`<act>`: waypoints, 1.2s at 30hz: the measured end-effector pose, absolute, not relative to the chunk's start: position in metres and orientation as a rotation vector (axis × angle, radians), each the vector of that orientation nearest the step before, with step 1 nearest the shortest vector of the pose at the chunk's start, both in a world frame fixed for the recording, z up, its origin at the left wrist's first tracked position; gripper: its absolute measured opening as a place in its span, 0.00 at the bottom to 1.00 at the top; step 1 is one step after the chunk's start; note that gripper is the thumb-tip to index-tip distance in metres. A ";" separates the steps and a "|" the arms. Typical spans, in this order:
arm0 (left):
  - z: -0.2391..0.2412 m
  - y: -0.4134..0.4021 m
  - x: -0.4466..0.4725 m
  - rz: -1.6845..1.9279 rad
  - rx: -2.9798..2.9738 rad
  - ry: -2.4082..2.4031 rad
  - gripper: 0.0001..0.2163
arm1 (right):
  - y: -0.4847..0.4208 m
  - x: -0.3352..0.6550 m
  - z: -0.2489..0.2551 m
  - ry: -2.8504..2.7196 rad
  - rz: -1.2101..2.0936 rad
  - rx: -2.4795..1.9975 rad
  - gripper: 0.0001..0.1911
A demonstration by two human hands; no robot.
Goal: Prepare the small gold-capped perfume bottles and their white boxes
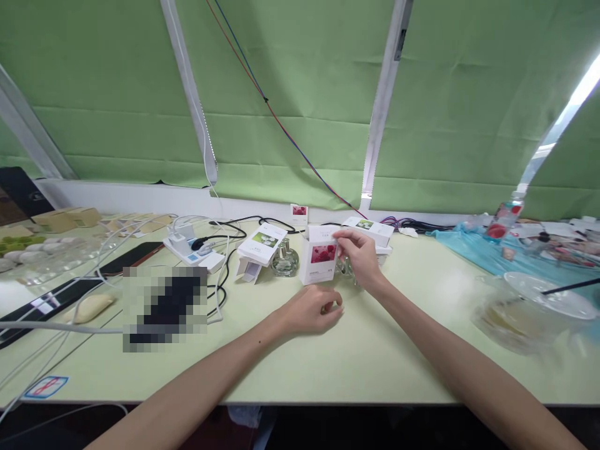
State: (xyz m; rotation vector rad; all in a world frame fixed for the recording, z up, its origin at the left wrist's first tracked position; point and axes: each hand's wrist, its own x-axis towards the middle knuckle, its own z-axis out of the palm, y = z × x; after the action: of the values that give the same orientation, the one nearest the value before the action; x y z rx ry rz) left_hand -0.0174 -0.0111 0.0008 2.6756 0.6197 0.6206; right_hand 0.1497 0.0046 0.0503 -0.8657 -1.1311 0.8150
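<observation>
My right hand [360, 257] pinches the upper right edge of a small white box with a red flower picture [319, 255], which stands upright on the pale green table [375, 350]. A clear glass item shows partly behind my right hand. My left hand [313, 310] rests on the table just in front of the box, fingers curled closed around something small that I cannot make out. To the left of the box stand a round glass perfume bottle [284, 259] and a white box with a green picture [261, 244].
A white power strip [193, 253] with cables lies at the left, beside a dark phone [131, 257]. Another white box [370, 229] lies behind my right hand. A clear plastic lidded bowl [529, 309] and a water bottle [504, 220] sit at the right.
</observation>
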 end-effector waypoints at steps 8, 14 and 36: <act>0.001 -0.012 -0.016 0.893 2.720 0.607 0.16 | -0.006 0.145 0.028 -1.212 0.602 -0.965 0.08; 0.002 -0.002 -0.019 1.443 2.688 0.612 0.12 | -0.013 0.137 0.008 -1.407 0.290 -1.036 0.08; 0.017 0.005 -0.023 1.864 2.354 1.059 0.08 | -0.026 0.116 -0.010 -1.771 -0.087 -0.784 0.14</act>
State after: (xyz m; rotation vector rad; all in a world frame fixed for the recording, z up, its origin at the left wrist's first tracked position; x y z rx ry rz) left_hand -0.0234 0.0054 0.0168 2.3535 1.0589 1.8639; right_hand 0.1156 -0.0262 -0.0102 -0.7840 -1.7708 -0.0871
